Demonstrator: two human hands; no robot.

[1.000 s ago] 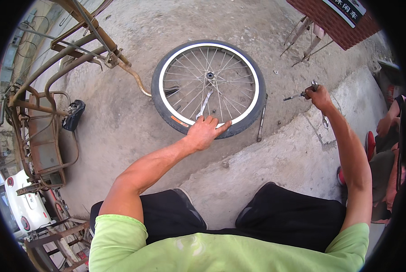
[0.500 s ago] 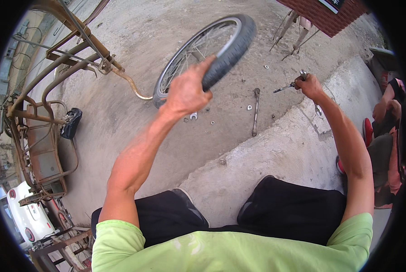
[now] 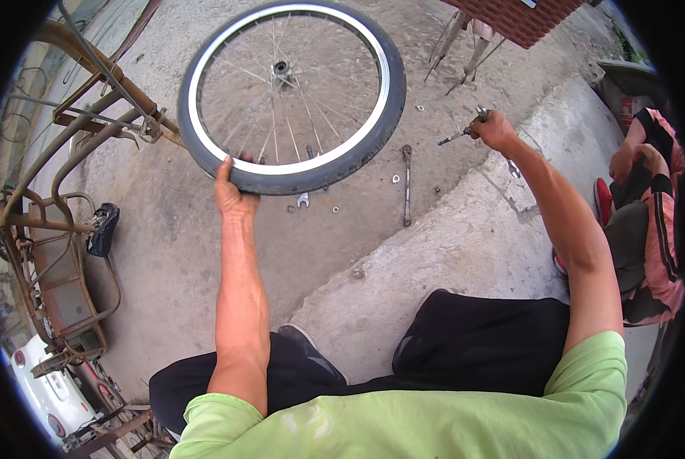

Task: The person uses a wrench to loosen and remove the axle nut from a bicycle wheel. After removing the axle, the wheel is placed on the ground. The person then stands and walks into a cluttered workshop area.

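My left hand (image 3: 235, 187) grips the near edge of a spoked wheel (image 3: 390, 92) with a black tyre and pale rim, held nearly flat at the upper middle. My right hand (image 3: 495, 130) is closed on metal tools (image 3: 455, 136), a rod-like piece pointing left and a wrench end hanging below. On the ground between the hands lie a long wrench (image 3: 406, 186), an open-ended spanner (image 3: 303, 198), partly under the wheel's edge, and several small nuts and washers (image 3: 396, 179).
A rusty tricycle frame (image 3: 66, 300) stands at the left, with a white vehicle (image 3: 51, 389) behind it at lower left. A red woven panel (image 3: 510, 21) on legs is at top right. A person (image 3: 656, 229) in pink and red shoes sits close at my right beside a pale concrete strip (image 3: 346, 298).
My left hand lifted the wheel, tilted it steeply, and now has it flatter, farther up and left, uncovering the tools beneath. My right hand moved slightly up and left with its tools.
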